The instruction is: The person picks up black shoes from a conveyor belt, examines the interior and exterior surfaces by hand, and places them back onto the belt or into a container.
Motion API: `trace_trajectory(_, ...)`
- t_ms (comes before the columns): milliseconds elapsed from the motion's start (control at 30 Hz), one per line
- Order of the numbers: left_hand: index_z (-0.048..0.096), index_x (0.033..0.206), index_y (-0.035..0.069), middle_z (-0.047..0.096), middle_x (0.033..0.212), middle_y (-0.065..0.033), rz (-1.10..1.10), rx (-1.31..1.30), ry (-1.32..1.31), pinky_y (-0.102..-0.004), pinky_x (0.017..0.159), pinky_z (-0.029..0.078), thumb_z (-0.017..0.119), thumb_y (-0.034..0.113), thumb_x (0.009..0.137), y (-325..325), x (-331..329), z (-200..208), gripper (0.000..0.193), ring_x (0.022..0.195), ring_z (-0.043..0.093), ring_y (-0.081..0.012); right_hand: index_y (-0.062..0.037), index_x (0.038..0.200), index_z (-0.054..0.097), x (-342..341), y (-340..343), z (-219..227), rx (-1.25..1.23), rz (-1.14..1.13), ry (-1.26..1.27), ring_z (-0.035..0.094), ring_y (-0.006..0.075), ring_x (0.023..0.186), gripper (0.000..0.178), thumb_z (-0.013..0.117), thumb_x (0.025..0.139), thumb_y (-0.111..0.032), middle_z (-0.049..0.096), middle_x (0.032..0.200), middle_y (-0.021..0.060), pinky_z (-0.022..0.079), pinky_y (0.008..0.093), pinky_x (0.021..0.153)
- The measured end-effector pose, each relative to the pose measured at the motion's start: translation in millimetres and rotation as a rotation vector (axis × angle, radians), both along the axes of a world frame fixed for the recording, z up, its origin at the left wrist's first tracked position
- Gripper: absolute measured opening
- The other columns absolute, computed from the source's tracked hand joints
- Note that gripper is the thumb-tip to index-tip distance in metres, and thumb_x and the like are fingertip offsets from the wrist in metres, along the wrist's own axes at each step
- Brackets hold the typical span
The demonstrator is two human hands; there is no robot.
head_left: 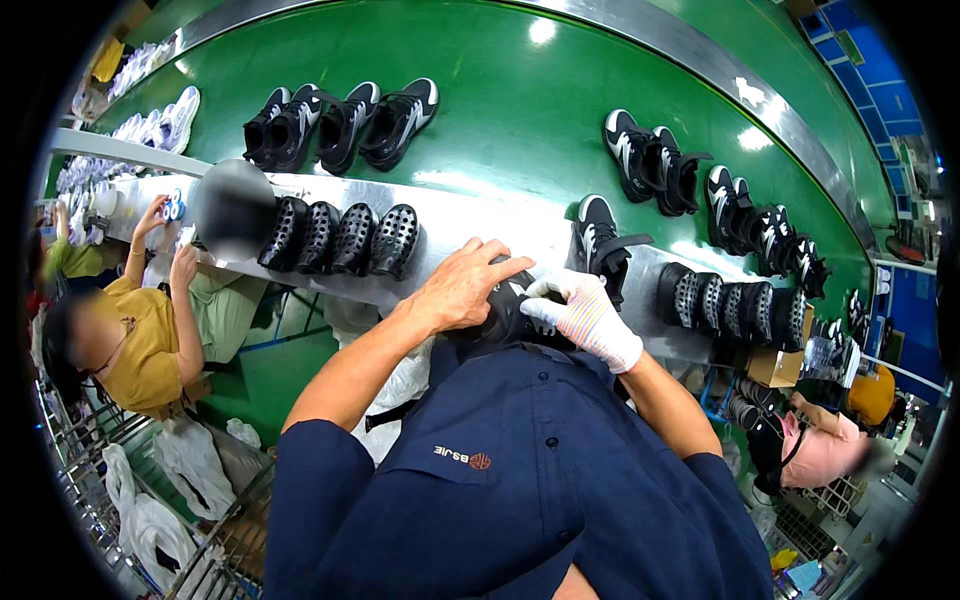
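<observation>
At the silver bench (480,210)'s near edge, your left hand (468,287) spans the dark shoe (497,318), grip unclear, your gloved right hand (588,318) pinches it, green surface (520,120) stretches open ahead, and your navy shirt (600,470) bears lettering.

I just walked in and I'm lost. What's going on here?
The person's left hand, bare, and right hand, in a striped glove, are on a dark shoe just in front of the body. Black perforated pieces stand in rows on the metal ledge, and dark sneakers sit on the green surface beyond.
</observation>
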State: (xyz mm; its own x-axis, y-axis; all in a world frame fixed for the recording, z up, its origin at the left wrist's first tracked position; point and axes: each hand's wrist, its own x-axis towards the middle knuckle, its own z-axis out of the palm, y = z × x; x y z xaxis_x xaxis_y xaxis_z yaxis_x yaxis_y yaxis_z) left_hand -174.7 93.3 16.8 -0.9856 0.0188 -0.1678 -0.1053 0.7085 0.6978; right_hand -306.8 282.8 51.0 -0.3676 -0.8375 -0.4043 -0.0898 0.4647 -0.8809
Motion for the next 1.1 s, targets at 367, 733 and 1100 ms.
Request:
trace_trajectory(367, 0.049, 0.149, 0.013, 0.066, 0.119, -0.0195, 0.161, 0.027, -0.196, -0.0475, 0.096, 0.051, 0.066, 0.004, 0.073, 0.4, 25.4, -14.3, 0.078, 0.109, 0.061, -0.0427, -0.0044, 0.092, 0.074, 12.5, -26.7, -30.9, 0.206, 0.170, 0.392, 0.072, 0.0370, 0.083, 0.031, 0.079, 0.085, -0.034, 0.072, 0.086, 0.0197, 0.055, 0.0444, 0.075)
trace_trajectory(733, 0.065, 0.119, -0.008, 0.066, 0.115, -0.0360, 0.813, 0.186, -0.349, -0.0550, 0.099, 0.050, 0.065, 0.038, 0.090, 37.2, 3.1, -110.2, 0.054, 0.111, 0.063, -0.0515, 0.0028, 0.112, 0.071, 19.3, -23.6, -111.4, 0.184, -0.131, 0.412, 0.071, 0.0432, 0.096, 0.047, 0.075, 0.086, -0.036, 0.073, 0.099, 0.0267, 0.056, 0.0483, 0.084)
trace_trajectory(1100, 0.069, 0.102, 0.009, 0.060, 0.094, -0.0090, 0.490, -0.351, 0.378, -0.0441, 0.077, 0.052, 0.077, 0.006, 0.078, 36.8, 3.2, -68.4, 0.025, 0.090, 0.061, -0.0301, 0.0015, 0.097, 0.071, 22.2, -33.0, -130.0, 0.345, -0.169, 0.439, 0.068, 0.0457, 0.090, 0.041, 0.071, 0.089, -0.039, 0.070, 0.092, 0.0279, 0.054, 0.0507, 0.081)
